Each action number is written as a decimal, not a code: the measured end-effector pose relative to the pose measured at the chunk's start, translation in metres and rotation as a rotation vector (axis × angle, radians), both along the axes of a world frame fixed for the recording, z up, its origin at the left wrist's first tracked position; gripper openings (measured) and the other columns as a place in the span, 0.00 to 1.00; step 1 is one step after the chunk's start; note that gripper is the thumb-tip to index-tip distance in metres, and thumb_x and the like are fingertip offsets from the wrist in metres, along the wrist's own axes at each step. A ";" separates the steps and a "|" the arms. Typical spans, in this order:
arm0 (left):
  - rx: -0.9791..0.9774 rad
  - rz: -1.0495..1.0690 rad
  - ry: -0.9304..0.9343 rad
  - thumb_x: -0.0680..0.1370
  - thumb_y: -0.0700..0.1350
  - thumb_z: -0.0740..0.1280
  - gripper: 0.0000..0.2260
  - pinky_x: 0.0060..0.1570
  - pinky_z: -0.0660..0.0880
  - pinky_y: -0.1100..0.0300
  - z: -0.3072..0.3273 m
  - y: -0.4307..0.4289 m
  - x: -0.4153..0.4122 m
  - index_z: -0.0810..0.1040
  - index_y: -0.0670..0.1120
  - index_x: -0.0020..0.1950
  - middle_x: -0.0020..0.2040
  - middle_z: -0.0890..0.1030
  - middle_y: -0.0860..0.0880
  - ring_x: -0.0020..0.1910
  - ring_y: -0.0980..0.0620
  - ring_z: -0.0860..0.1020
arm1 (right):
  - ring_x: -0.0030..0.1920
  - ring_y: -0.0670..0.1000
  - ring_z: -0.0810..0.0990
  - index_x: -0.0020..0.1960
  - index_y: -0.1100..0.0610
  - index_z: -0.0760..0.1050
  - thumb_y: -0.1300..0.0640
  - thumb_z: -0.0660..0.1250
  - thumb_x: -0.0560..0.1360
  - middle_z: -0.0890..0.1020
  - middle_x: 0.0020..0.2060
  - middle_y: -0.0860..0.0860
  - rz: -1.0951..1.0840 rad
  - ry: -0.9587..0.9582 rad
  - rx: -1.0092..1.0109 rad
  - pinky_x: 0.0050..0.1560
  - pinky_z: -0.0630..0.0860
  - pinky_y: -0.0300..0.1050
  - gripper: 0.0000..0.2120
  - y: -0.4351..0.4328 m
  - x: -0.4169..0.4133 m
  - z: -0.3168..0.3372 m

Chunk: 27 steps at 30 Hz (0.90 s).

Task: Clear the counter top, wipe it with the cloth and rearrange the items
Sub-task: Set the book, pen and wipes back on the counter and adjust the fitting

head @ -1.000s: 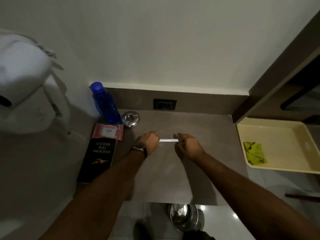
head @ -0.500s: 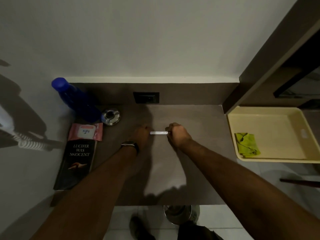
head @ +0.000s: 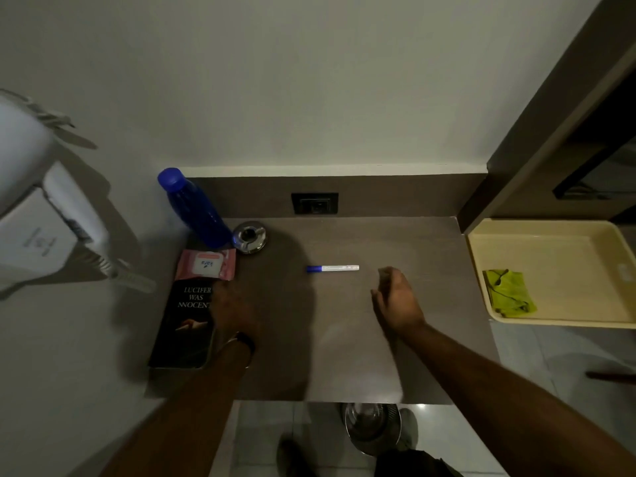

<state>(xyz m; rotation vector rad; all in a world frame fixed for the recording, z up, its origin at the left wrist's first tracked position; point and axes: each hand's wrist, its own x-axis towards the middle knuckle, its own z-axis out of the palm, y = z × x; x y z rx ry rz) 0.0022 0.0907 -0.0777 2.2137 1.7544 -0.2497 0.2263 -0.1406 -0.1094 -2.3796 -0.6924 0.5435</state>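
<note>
A white marker with a blue cap [head: 332, 268] lies alone on the brown counter top [head: 344, 339], free of both hands. My right hand [head: 395, 301] hovers just right of it, fingers loosely curled, holding nothing. My left hand [head: 234, 308] rests in shadow at the right edge of a black book [head: 186, 325], fingers spread. A pink wipes pack [head: 206, 269] lies at the book's far end. A blue bottle [head: 194, 208] and a steel ashtray [head: 249, 236] stand at the back left. The green cloth [head: 509, 292] sits in a cream tray [head: 557, 249].
A white wall-mounted hair dryer [head: 44, 218] with a coiled cord hangs at the left. A black socket [head: 314, 203] sits in the backsplash. A dark cabinet [head: 550, 132] rises at the right. Below the counter's front edge stands a steel bin [head: 373, 426].
Both hands let go of the marker, which now lies on the counter. My left hand moved left to the book; my right hand drew back to the right.
</note>
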 end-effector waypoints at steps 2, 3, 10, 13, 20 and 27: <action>0.035 0.144 0.055 0.80 0.45 0.67 0.31 0.76 0.63 0.41 -0.002 0.018 -0.037 0.60 0.38 0.78 0.77 0.60 0.35 0.76 0.36 0.63 | 0.69 0.58 0.76 0.74 0.59 0.70 0.56 0.68 0.81 0.76 0.68 0.58 -0.021 -0.009 -0.022 0.73 0.73 0.52 0.23 -0.013 -0.016 -0.005; 0.006 0.202 0.047 0.79 0.44 0.69 0.32 0.76 0.62 0.41 -0.005 0.027 -0.053 0.59 0.37 0.79 0.77 0.60 0.34 0.76 0.35 0.63 | 0.68 0.56 0.76 0.74 0.58 0.70 0.56 0.68 0.81 0.75 0.68 0.57 -0.024 -0.005 -0.029 0.72 0.74 0.50 0.22 -0.016 -0.025 -0.007; -0.132 0.284 0.018 0.73 0.57 0.76 0.45 0.77 0.62 0.44 -0.012 0.076 -0.100 0.60 0.33 0.78 0.78 0.63 0.33 0.78 0.35 0.62 | 0.65 0.52 0.77 0.69 0.57 0.75 0.57 0.68 0.80 0.79 0.63 0.52 0.107 -0.003 0.043 0.70 0.75 0.48 0.18 0.018 -0.096 -0.010; -0.117 0.243 0.057 0.72 0.61 0.75 0.44 0.76 0.65 0.45 -0.017 0.078 -0.108 0.65 0.35 0.76 0.76 0.67 0.34 0.76 0.36 0.66 | 0.58 0.53 0.81 0.66 0.57 0.77 0.58 0.68 0.80 0.83 0.57 0.53 0.150 0.087 0.060 0.64 0.78 0.50 0.15 0.044 -0.126 -0.008; -0.565 0.313 -0.456 0.72 0.43 0.79 0.28 0.70 0.71 0.38 -0.017 0.035 -0.092 0.76 0.41 0.70 0.67 0.80 0.38 0.67 0.37 0.77 | 0.53 0.56 0.86 0.59 0.59 0.83 0.53 0.73 0.78 0.88 0.49 0.57 0.013 0.435 0.048 0.63 0.82 0.51 0.13 0.097 -0.178 -0.006; -0.498 0.125 -0.596 0.67 0.41 0.81 0.19 0.54 0.82 0.46 -0.014 -0.038 -0.012 0.82 0.38 0.55 0.53 0.86 0.40 0.50 0.42 0.84 | 0.54 0.56 0.85 0.55 0.56 0.83 0.59 0.70 0.78 0.86 0.52 0.55 -0.221 0.291 -0.057 0.58 0.82 0.47 0.06 0.069 -0.137 -0.002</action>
